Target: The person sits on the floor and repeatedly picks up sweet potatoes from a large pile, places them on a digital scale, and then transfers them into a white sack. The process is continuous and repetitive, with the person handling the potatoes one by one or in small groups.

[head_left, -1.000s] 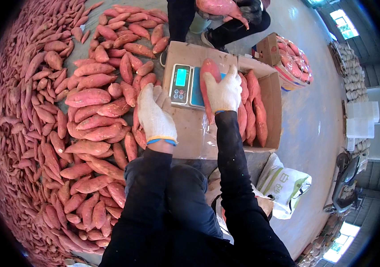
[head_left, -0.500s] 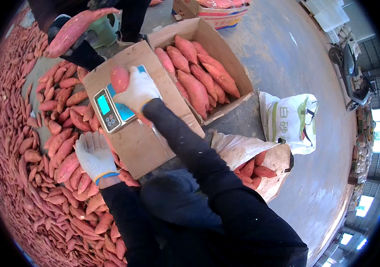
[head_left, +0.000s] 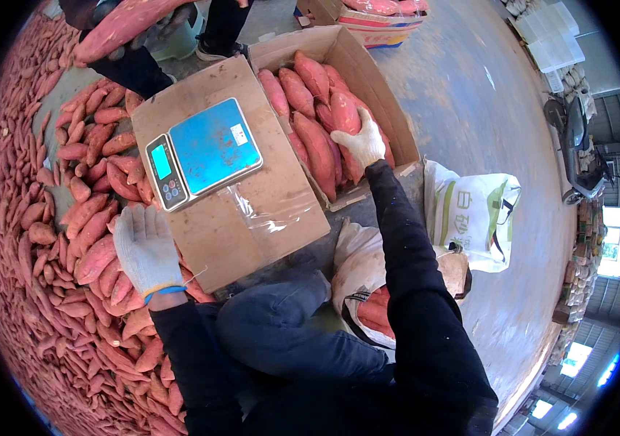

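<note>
On the far left I see a heap of sweet potatoes point(head_left: 70, 240) spread over the floor. My left hand point(head_left: 144, 247), gloved, hovers flat and wide open above its edge, holding nothing. Next comes a digital scale point(head_left: 204, 152) with a blue plate, resting on a closed cardboard box point(head_left: 266, 218). Further right, my right hand point(head_left: 362, 142) closes over a sweet potato point(head_left: 344, 112) lying in the open carton point(head_left: 390, 102).

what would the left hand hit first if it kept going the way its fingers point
Probably the cardboard sheet under the blue scale. The gloved left hand points up-picture along its left edge, over the loose sweet potatoes. Height is unclear, so it may pass above them.
</note>
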### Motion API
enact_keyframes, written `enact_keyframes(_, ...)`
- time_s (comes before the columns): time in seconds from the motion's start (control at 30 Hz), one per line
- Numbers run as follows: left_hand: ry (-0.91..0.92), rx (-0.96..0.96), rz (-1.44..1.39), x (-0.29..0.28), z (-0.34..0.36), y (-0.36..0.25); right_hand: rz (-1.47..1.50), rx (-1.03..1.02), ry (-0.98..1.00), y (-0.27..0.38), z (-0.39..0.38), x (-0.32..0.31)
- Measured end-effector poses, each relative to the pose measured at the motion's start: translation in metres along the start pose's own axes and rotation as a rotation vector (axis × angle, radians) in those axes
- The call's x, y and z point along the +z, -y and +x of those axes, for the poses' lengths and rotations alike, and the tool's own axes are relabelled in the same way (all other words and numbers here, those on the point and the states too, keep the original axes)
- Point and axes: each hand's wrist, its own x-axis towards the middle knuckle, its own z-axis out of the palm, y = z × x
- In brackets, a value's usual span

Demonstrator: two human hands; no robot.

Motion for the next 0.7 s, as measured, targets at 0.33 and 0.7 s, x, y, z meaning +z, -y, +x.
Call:
enact_keyframes(0.33,0.052,-0.046,0.044,-0.009,0.002,0.0,-0.312,0.0,0.175,-0.023,-0.006,0.02)
enact_keyframes(0.7,0.016,-0.05,0.084,0.006,-0.005,0.0,-0.172,-0.025,0.232,-0.05,-0.014,0.027)
